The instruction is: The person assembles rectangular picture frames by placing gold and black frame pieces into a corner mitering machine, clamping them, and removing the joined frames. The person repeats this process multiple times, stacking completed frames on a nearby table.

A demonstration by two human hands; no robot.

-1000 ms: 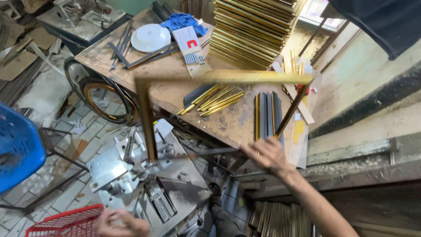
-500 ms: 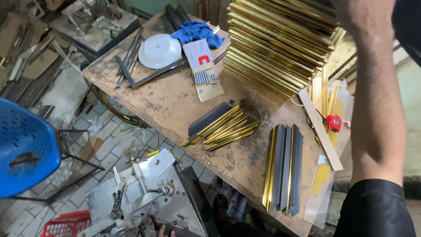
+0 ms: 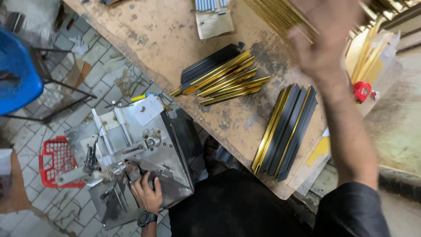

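While my right hand (image 3: 326, 41) hangs blurred and spread wide above the worn wooden surface (image 3: 175, 48), holding nothing, my left hand (image 3: 147, 193) rests flat, fingers loose, on the steel corner-joining machine (image 3: 131, 153) set just below the surface's near edge. Taking that machine as the marker: up and to its right lies a fanned bundle of short gold moulding strips (image 3: 226, 79) over a few black ones; farther right, near the surface's corner, a tidy row of longer black-and-gold strips (image 3: 287, 127) lies side by side. A red tape measure (image 3: 362, 91) sits beyond them (half among yellow offcuts). Left of the machine, a red plastic basket (image 3: 55, 160) stands on the tiled floor, with a blue chair (image 3: 17, 74) above it. In my judgement, the open hand should come down on one strip's middle, lifting it level so the neighbours stay aligned, while the other hand steadies the machine.
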